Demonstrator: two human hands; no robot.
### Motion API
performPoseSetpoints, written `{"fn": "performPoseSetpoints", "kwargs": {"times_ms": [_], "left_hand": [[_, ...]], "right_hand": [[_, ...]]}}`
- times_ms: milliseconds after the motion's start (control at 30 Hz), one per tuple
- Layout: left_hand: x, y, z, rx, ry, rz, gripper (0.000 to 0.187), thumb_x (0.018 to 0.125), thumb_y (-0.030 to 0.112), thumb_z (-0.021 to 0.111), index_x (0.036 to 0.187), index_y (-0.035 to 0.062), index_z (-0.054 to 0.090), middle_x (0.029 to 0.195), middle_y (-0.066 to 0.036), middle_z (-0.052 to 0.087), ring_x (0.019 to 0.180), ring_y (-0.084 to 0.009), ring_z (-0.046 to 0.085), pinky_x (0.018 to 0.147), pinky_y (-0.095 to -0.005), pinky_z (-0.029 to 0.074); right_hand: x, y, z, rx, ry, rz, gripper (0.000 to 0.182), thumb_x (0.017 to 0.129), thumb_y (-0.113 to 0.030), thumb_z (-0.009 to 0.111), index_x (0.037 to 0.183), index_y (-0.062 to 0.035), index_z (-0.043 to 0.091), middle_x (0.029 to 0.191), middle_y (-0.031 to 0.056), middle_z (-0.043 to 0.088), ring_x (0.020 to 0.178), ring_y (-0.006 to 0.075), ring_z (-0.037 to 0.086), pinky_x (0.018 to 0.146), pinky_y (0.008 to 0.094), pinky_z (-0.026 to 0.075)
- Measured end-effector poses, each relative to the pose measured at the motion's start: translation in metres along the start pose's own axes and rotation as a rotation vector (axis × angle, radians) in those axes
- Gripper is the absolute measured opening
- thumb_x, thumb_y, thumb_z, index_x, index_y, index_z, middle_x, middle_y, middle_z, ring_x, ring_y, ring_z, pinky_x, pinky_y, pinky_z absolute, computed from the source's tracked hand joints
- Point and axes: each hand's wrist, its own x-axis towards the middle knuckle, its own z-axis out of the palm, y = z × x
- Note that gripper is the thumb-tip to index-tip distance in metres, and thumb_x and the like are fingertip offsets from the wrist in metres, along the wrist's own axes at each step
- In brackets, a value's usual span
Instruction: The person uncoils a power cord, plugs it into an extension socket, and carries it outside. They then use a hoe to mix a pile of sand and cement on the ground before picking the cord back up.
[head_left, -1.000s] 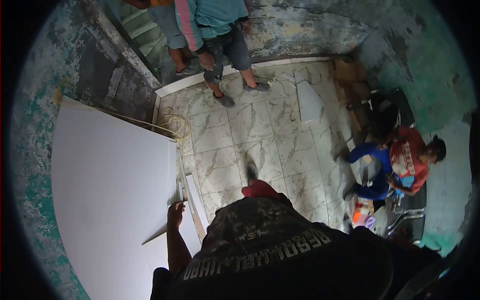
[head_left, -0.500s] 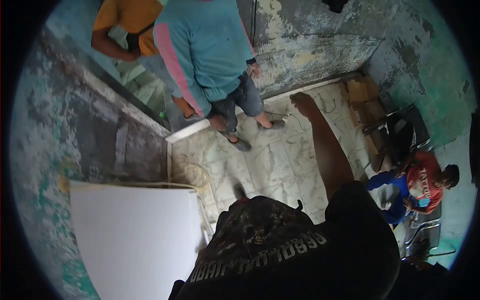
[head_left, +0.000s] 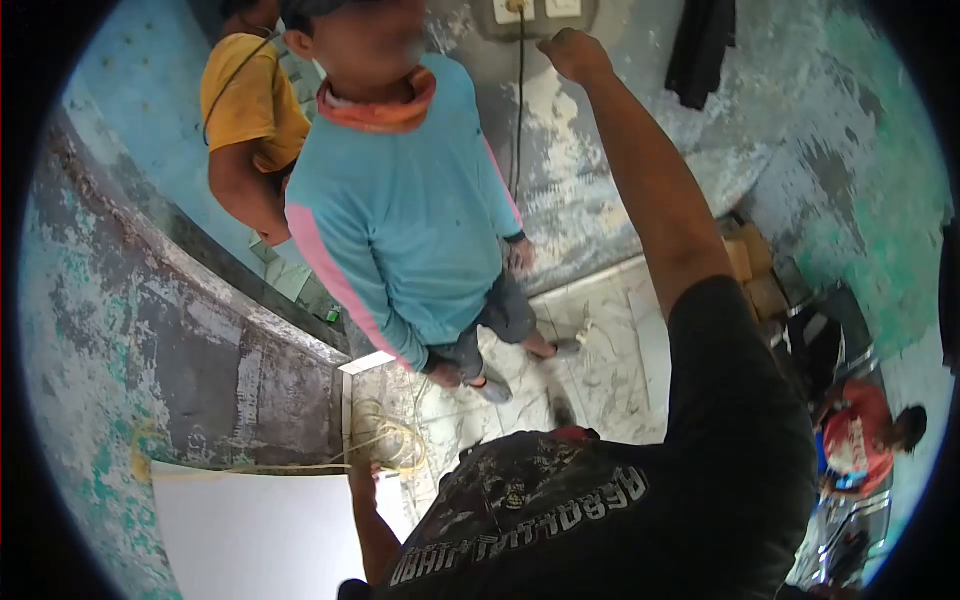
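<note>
My right arm reaches up and forward to the wall, and my right hand (head_left: 578,56) is closed, its fingers curled, with nothing visible in it. It is just below and beside the wall sockets (head_left: 563,8), one of which has a plug (head_left: 516,6) with a black cord (head_left: 520,100) hanging down. My left hand (head_left: 364,472) hangs low at the upper edge of a large white panel (head_left: 260,530). Its fingers are small and unclear, and I cannot tell whether they grip anything. A coil of pale yellowish hose or cable (head_left: 398,440) lies just beyond it.
A person in a light blue shirt (head_left: 415,200) stands ahead, with another in orange (head_left: 250,100) behind. A person in red (head_left: 860,440) sits at right by metal chairs (head_left: 850,530). Cardboard boxes (head_left: 755,255) stand in the corner. Dark cloth (head_left: 703,50) hangs on the wall.
My view has tilted up, showing the sockets. My right hand has risen from over the floor to the wall. My left hand has come into view beside the panel.
</note>
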Motion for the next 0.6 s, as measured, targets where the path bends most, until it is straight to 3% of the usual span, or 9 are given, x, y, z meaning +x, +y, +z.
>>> {"fn": "performPoseSetpoints", "kwargs": {"times_ms": [100,133,167,200,267,367,500,533,600], "left_hand": [[-0.030,-0.055,0.056,-0.154,0.020,-0.225,0.020,0.082,0.021,0.052,0.093,0.0054,0.060,0.075,-0.004,0.059,0.061,-0.0134,0.055,0.049,-0.0244,0.040],[-0.002,-0.131,0.048,-0.321,-0.191,-0.349,0.020,0.081,0.019,0.054,0.095,0.0050,0.059,0.074,-0.005,0.059,0.058,-0.0150,0.055,0.047,-0.0243,0.039],[-0.042,-0.119,0.076,-0.344,-0.092,-0.351,0.023,0.082,0.020,0.054,0.099,0.0053,0.058,0.075,-0.006,0.060,0.057,-0.0159,0.055,0.048,-0.0261,0.040],[-0.072,-0.125,0.094,0.040,-0.117,-0.052,0.023,0.083,0.021,0.054,0.100,0.0053,0.058,0.078,-0.007,0.061,0.064,-0.0176,0.057,0.052,-0.0275,0.042],[-0.082,-0.168,0.115,-0.244,-0.042,-0.518,0.023,0.084,0.019,0.053,0.099,0.0021,0.057,0.085,-0.011,0.060,0.076,-0.0204,0.060,0.059,-0.0316,0.046],[-0.107,-0.218,0.131,-0.295,-0.089,-0.341,0.025,0.084,0.019,0.054,0.100,-0.0007,0.056,0.089,-0.013,0.058,0.085,-0.0228,0.060,0.068,-0.0351,0.050],[-0.133,-0.185,0.144,-0.079,-0.126,-0.131,0.027,0.084,0.021,0.055,0.100,0.0002,0.056,0.091,-0.013,0.060,0.080,-0.0221,0.061,0.067,-0.0364,0.050],[-0.132,-0.179,0.143,-0.204,0.001,-0.495,0.029,0.082,0.025,0.057,0.102,0.0038,0.056,0.088,-0.010,0.061,0.072,-0.0190,0.059,0.060,-0.0341,0.047],[-0.135,-0.139,0.147,-0.031,0.020,-0.391,0.030,0.081,0.027,0.057,0.103,0.0065,0.055,0.085,-0.007,0.062,0.066,-0.0165,0.057,0.056,-0.0322,0.044]], "right_hand": [[0.065,-0.017,-0.012,-0.089,-0.014,0.022,0.056,0.080,-0.053,0.050,0.109,-0.0071,0.062,0.111,0.0126,0.061,0.106,0.0302,0.056,0.087,0.0394,0.045],[0.078,-0.024,-0.011,-0.114,-0.021,0.028,0.057,0.079,-0.054,0.050,0.110,-0.0078,0.062,0.111,0.0116,0.061,0.106,0.0294,0.056,0.087,0.0390,0.046],[0.089,-0.031,-0.012,-0.121,-0.009,0.045,0.057,0.079,-0.056,0.050,0.111,-0.0098,0.062,0.112,0.0100,0.061,0.106,0.0271,0.057,0.086,0.0399,0.046],[0.100,-0.034,-0.009,-0.122,-0.002,-0.011,0.059,0.078,-0.057,0.051,0.110,-0.0093,0.063,0.111,0.0116,0.061,0.106,0.0283,0.057,0.086,0.0399,0.045],[0.119,-0.033,-0.001,-0.132,0.005,-0.115,0.062,0.076,-0.061,0.051,0.107,-0.0084,0.064,0.109,0.0148,0.062,0.105,0.0308,0.057,0.087,0.0399,0.044],[0.136,-0.034,0.014,-0.227,-0.076,-0.098,0.057,0.083,-0.055,0.044,0.114,-0.0095,0.060,0.117,0.0120,0.058,0.107,0.0292,0.056,0.088,0.0413,0.044],[0.154,-0.025,0.026,-0.273,-0.101,-0.132,0.050,0.087,-0.046,0.038,0.117,-0.0116,0.058,0.120,0.0107,0.056,0.108,0.0294,0.055,0.089,0.0432,0.043],[0.151,-0.025,0.024,-0.270,-0.105,-0.139,0.049,0.087,-0.046,0.038,0.117,-0.0120,0.058,0.119,0.0108,0.057,0.108,0.0300,0.055,0.090,0.0436,0.043],[0.136,-0.029,0.014,-0.301,-0.064,-0.201,0.045,0.088,-0.043,0.040,0.109,-0.0077,0.060,0.105,0.0110,0.062,0.095,0.0260,0.060,0.080,0.0391,0.046]]}}
